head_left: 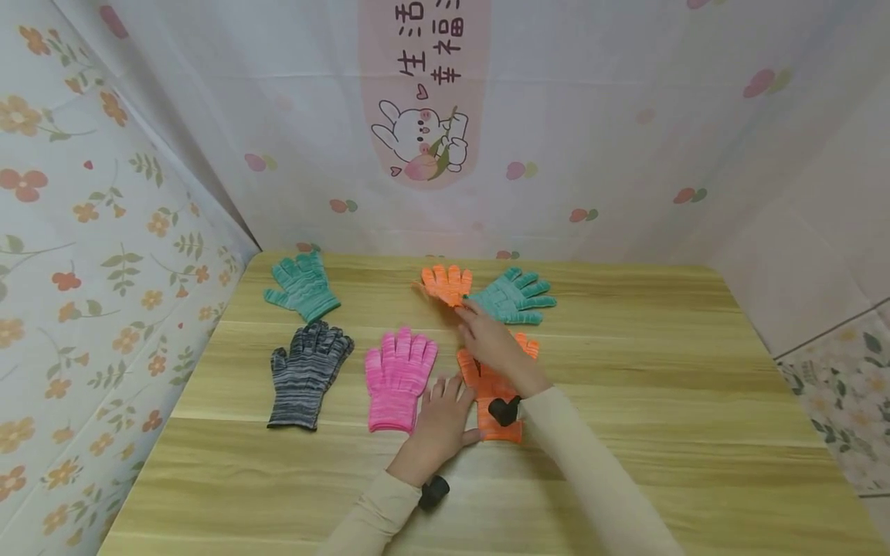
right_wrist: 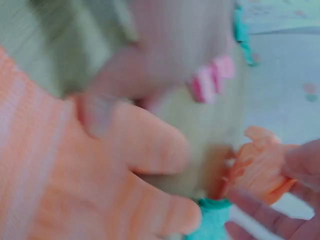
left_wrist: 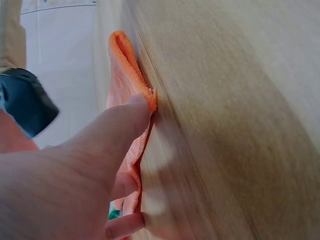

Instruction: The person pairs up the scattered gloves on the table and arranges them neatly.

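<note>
My right hand point(head_left: 490, 340) pinches the far orange glove point(head_left: 445, 284) by its near part and lifts some of it; in the right wrist view that glove point(right_wrist: 260, 167) hangs bunched at the fingertips. Under my right forearm lies the near orange glove point(head_left: 499, 421), flat with its fingers pointing away. My left hand point(head_left: 439, 417) rests between it and the pink glove point(head_left: 399, 378), fingers extended. In the left wrist view, the left thumb point(left_wrist: 132, 112) touches the cuff edge of the near orange glove point(left_wrist: 122, 65), with other fingertips along its side.
A green glove point(head_left: 514, 297) lies just right of the far orange one. Another green glove point(head_left: 302, 286) is at the back left, with a grey-black glove point(head_left: 306, 378) in front of it. A printed curtain point(head_left: 591, 139) borders the back of the wooden table point(head_left: 660, 386).
</note>
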### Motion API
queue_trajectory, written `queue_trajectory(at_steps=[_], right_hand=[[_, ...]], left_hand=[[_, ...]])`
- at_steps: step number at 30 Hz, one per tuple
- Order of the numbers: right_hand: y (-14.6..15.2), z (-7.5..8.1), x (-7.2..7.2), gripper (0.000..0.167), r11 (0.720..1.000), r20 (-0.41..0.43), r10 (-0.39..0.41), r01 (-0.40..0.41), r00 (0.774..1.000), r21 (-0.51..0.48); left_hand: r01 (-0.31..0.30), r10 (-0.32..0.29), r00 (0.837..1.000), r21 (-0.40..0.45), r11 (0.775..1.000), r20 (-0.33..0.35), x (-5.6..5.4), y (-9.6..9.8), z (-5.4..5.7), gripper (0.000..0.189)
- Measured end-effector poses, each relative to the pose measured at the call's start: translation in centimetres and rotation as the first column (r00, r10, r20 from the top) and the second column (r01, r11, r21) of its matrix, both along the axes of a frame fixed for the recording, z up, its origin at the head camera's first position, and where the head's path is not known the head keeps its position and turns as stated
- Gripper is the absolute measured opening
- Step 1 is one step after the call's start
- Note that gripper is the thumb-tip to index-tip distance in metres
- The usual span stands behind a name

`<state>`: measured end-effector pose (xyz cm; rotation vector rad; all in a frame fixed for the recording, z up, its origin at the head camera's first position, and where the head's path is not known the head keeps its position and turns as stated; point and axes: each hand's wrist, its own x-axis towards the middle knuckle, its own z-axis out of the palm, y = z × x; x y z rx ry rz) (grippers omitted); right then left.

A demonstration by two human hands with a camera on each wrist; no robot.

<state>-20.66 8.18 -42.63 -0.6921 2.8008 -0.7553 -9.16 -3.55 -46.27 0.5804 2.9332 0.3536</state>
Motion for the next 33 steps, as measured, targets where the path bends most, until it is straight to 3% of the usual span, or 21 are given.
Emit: queue_trajectory(at_steps=[3,7,12,18,21,24,28,33], right_hand=[[0.9,1.5,0.1,0.044,0.990,-0.021,-0.035,0.031,0.999,-0.139],[2.0,3.7,0.1,0.045,0.969,-0.039,-0.049,0.038,0.998,-0.244],[3.8,5.9,0.3,0.045,0.956,-0.055,-0.085,0.066,0.995,-0.286],[6.5,7.2,0.7,0.044,0.952,-0.093,-0.152,0.121,0.984,-0.281],[7.6,7.2,1.2,0.043,0.969,-0.180,-0.146,0.103,0.973,-0.225],[8.2,6.5,2.2,0.041,0.992,-0.260,-0.086,0.058,0.962,-0.114],[8.4,4.5,4.1,0.039,1.000,-0.247,0.011,-0.014,0.969,-0.010],[8.5,2.2,6.8,0.038,0.997,-0.243,0.048,-0.031,0.969,0.074]], left_hand=[[0.001,-0.001,1.000,0.004,1.000,0.002,0.0,0.1,0.1,0.061],[0.001,-0.001,1.000,0.020,1.000,0.009,0.0,0.0,0.0,0.060],[0.000,-0.001,1.000,0.047,0.999,0.019,0.0,0.0,-0.1,0.058],[0.006,-0.009,0.999,0.062,0.998,0.041,0.0,-0.1,-0.1,0.059],[0.006,-0.009,0.999,0.059,0.998,0.047,-0.1,-0.2,-0.1,0.060],[0.003,-0.006,0.999,0.051,0.999,0.050,-0.1,-0.2,-0.1,0.060],[0.004,-0.006,0.999,0.046,0.999,0.049,-0.1,-0.3,-0.1,0.060],[0.010,-0.011,0.999,0.051,0.999,0.033,-0.1,-0.2,-0.3,0.059]])
